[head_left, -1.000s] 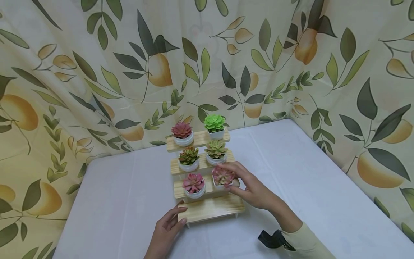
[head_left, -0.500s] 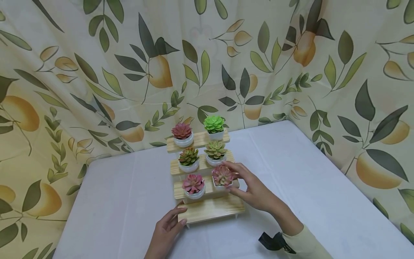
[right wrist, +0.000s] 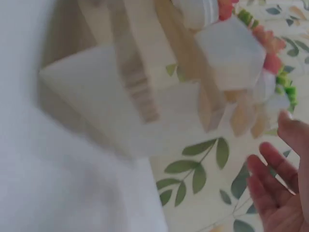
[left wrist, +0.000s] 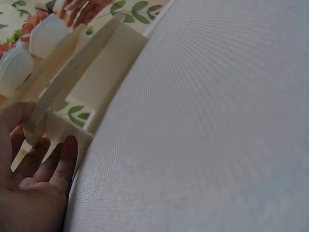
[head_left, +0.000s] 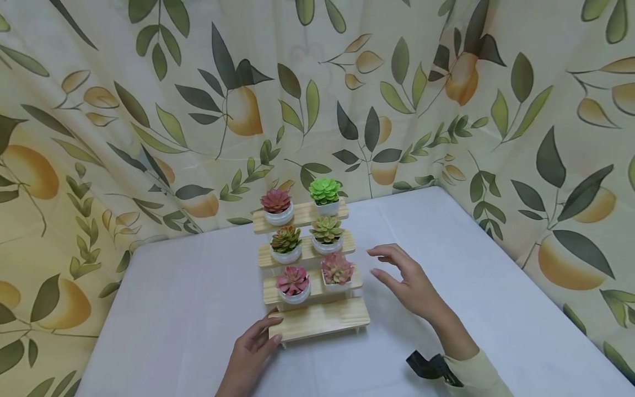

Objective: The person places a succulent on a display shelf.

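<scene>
A stepped wooden plant stand [head_left: 322,320] with white supports stands on the table. My left hand [head_left: 252,347] grips the left end of its lowest board; in the left wrist view the thumb and fingers [left wrist: 65,164] lie around that end. To the right of the stand, my right hand [head_left: 409,281] is held in the air, fingers apart and holding nothing. Nearest to it is a pale pink succulent [head_left: 337,270] in a square white pot on the third board down. Beside that plant sits a darker pink succulent [head_left: 292,281] in a round white pot.
Higher up stand red [head_left: 276,201], bright green [head_left: 324,192], reddish-green [head_left: 286,239] and pale green [head_left: 327,230] succulents in white pots. A white cloth [head_left: 188,309] covers the table. Leaf-and-fruit patterned curtains [head_left: 307,110] hang behind it. A black strap device [head_left: 429,366] is at the right cuff.
My right hand has let go of the pale pink succulent and moved off to the right. That plant stays on its board. My left hand keeps its grip on the stand.
</scene>
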Motion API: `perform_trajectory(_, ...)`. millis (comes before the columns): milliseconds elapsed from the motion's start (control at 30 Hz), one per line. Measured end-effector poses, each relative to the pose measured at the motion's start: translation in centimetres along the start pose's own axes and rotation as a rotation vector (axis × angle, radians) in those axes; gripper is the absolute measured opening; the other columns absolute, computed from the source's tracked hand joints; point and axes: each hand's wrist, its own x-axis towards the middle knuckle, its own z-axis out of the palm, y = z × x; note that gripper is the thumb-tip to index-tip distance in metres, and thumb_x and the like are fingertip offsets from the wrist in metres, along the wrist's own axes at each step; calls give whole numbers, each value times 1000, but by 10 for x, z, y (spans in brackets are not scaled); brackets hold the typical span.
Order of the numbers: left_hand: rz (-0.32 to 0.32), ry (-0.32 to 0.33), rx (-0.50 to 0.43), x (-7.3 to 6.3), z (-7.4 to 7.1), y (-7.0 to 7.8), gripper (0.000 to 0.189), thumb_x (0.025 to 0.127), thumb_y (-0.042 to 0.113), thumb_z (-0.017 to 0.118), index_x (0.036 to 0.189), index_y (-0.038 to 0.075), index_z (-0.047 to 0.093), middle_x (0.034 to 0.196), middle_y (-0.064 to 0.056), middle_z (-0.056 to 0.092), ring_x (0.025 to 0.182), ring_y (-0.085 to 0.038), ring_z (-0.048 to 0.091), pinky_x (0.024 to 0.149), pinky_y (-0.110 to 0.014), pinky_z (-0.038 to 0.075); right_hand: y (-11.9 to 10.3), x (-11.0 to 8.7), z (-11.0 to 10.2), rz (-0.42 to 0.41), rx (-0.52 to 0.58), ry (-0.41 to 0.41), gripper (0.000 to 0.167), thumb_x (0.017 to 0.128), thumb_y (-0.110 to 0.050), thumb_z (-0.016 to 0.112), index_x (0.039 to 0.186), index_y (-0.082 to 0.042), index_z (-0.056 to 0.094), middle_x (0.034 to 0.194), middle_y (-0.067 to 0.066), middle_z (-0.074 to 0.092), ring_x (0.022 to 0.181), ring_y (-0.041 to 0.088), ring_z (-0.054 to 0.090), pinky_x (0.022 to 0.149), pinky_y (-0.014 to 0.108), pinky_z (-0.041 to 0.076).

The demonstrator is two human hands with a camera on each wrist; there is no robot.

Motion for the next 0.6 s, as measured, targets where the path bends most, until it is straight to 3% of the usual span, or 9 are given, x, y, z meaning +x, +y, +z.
perform_trajectory(133,9,24,33,1,-2,0,35,96,16,76,129,6,68,145,-17,57,146,-40,36,110,-28,40,20,-5,5,41,-135,75,32,100,-6,69,132,-12,64,130,-1,62,124,21,57,107,33,48)
perform_trajectory(267,-20,46,39,-8,-5,0,36,97,15,75,129,4,67,145,-20,55,143,-44,40,108,-31,45,35,-8,15,49,-340,65,40,102,-16,67,141,-11,59,143,8,55,134,31,51,108,54,47)
perform_trajectory(367,-34,49,44,-15,-8,2,36,98,16,73,131,3,65,148,-22,52,142,-48,38,107,-33,47,41,-8,21,13,-481,52,50,100,-22,68,147,-11,55,151,14,49,139,37,46,109,61,44)
perform_trajectory(500,-53,98,39,-16,-12,7,34,101,18,69,132,4,65,147,-19,54,139,-38,47,104,-32,52,44,-6,23,-53,-571,59,57,97,-26,69,151,-13,52,156,17,44,143,39,41,111,63,41)
perform_trajectory(600,-49,183,61,-13,-16,15,33,107,26,61,133,6,64,147,-10,57,134,-20,55,98,-30,56,42,-4,20,-70,-597,69,61,97,-28,68,153,-14,50,159,17,42,145,40,39,112,64,39)
